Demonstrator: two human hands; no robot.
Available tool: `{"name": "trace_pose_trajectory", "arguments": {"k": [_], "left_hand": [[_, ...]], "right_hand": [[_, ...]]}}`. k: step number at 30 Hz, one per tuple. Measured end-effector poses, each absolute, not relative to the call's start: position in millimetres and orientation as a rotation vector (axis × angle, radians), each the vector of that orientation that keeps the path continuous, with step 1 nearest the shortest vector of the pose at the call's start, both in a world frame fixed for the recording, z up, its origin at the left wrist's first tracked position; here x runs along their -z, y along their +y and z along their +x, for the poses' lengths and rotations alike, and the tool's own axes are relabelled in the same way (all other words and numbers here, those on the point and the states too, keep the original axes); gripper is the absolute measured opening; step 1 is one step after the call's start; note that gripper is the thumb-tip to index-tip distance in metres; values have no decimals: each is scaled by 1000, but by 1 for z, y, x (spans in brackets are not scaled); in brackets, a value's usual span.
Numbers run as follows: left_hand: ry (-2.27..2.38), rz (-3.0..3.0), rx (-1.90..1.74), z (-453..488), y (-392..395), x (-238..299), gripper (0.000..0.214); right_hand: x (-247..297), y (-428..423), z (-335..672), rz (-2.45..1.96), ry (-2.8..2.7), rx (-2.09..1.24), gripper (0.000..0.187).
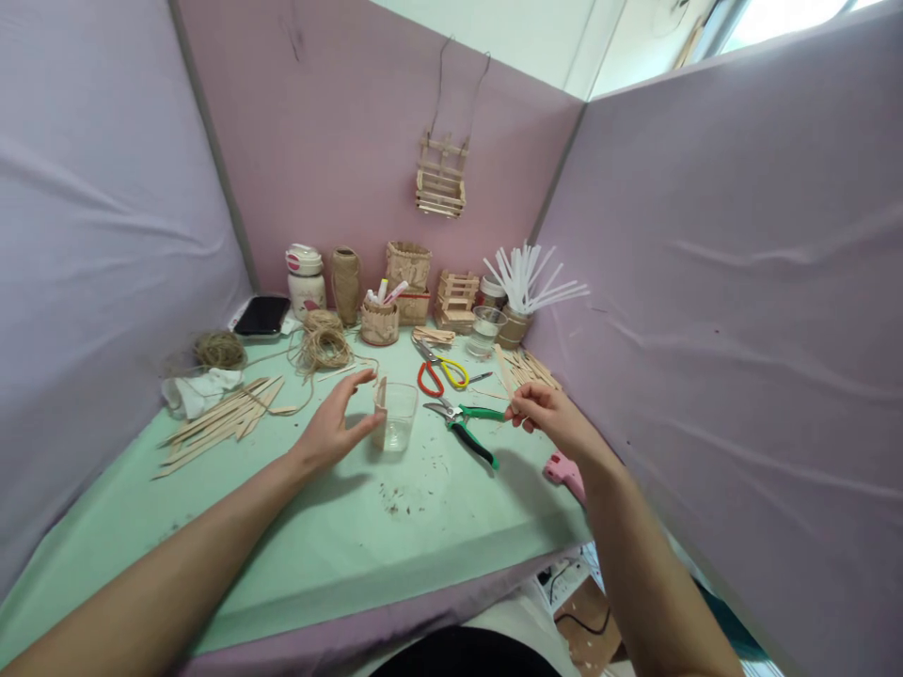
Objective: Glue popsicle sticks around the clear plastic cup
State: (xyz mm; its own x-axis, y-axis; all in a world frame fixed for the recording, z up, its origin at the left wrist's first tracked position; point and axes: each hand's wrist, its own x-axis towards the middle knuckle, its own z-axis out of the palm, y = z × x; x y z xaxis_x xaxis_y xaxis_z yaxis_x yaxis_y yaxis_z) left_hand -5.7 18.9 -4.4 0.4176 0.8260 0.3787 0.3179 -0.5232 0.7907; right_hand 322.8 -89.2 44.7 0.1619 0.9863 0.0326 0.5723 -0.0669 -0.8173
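My left hand (337, 423) is open, thumb and fingers spread just left of a clear plastic cup (395, 417) with a wooden stick piece standing against its side; the thumb almost touches the cup. My right hand (550, 415) is closed in a pinch on a thin wooden stick (505, 371) that points up and away. It hovers beside green-handled pliers (467, 424) lying on the mint table (339, 536).
Red and yellow scissors (438, 368), a pile of wooden sticks (218, 420), twine coils (323, 346), a phone (262, 315), stick-built boxes (455, 299), a cup of white straws (518, 299), a water glass (483, 331) and a pink glue gun (564, 470) surround the hands. Pink partition walls enclose the table.
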Motion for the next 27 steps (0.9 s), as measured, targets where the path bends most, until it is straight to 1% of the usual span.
{"name": "trace_pose_trajectory", "arguments": {"k": [2, 4, 8, 10, 14, 18, 22, 25, 27], "left_hand": [[1042, 1963, -1315, -5, 8, -7, 46], [1002, 1775, -1416, -2, -6, -15, 36], [797, 1434, -1104, 6, -31, -16, 39], [767, 1295, -1037, 9, -38, -12, 40], [720, 1109, -1007, 10, -41, -8, 30], [692, 1052, -1028, 12, -39, -7, 29], [705, 1058, -1062, 12, -37, -6, 30], [718, 1061, -1076, 11, -36, -7, 29], [723, 1056, -1077, 11, -35, -7, 29]], "right_hand": [[-37, -104, 293, -1518, -1433, -660, 23], [-26, -115, 263, -1458, -1469, -479, 21], [-3, -126, 220, -1302, -1603, -174, 8], [6, -125, 211, -1215, -1622, -38, 11], [17, -121, 209, -1135, -1706, 149, 25], [22, -122, 207, -1134, -1740, 156, 30], [18, -126, 209, -1179, -1738, 96, 25], [6, -130, 220, -1259, -1699, 2, 23], [-4, -134, 228, -1342, -1639, -122, 21]]}}
